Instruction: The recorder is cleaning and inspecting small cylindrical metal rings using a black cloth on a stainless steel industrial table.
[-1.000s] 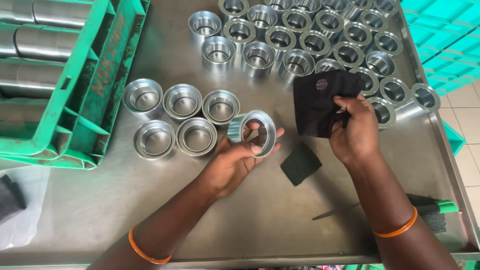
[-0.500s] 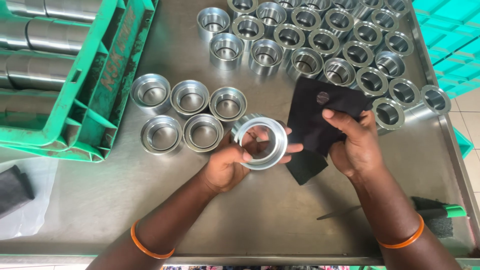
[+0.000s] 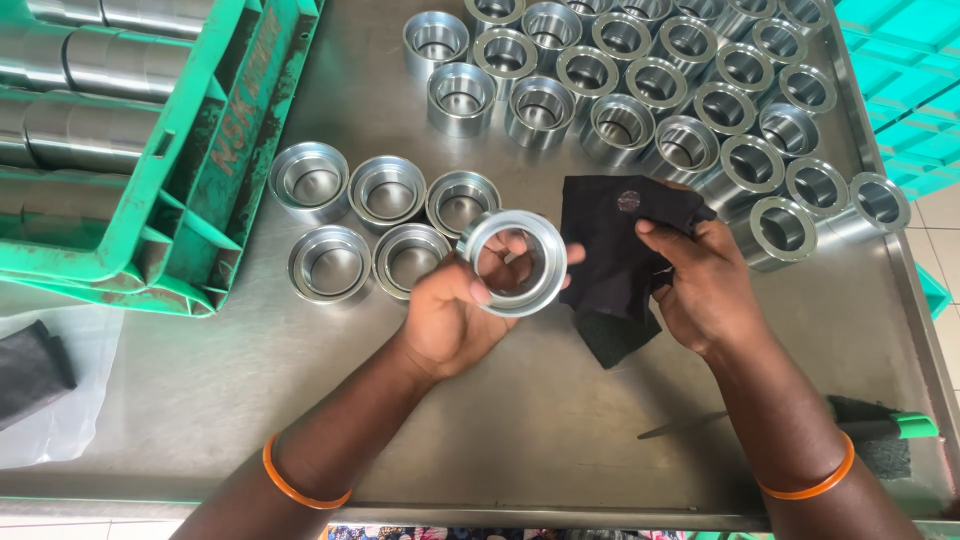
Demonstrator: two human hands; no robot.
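I have the left hand (image 3: 455, 320) grasping a short, polished, silver steel ring (image 3: 512, 262) just above the stainless steel bench (image 3: 560, 430), fingers wrapped round its outer wall and fingertips showing through the bore. The right hand (image 3: 705, 290) is clenched on a crumpled black cloth (image 3: 610, 260), which hangs just beside the ring and, as far as I can tell, does not touch it. I judge the ring to be rigid, fairly heavy for its bulk, and slippery: the machined surface is bright and may carry an oil film. It should not deform under grip, but a drop on the bench could mark its edges. The safest hold is across the outer wall with a finger hooked inside the bore, as shown. The cloth is soft, light and limp; it conforms to whatever it is pressed on. Five similar rings (image 3: 385, 190) sit upright near the left hand, many more rings (image 3: 690, 140) stand in rows beyond, and a green plastic crate (image 3: 200, 150) holds steel cylinders (image 3: 80, 130) at far left.
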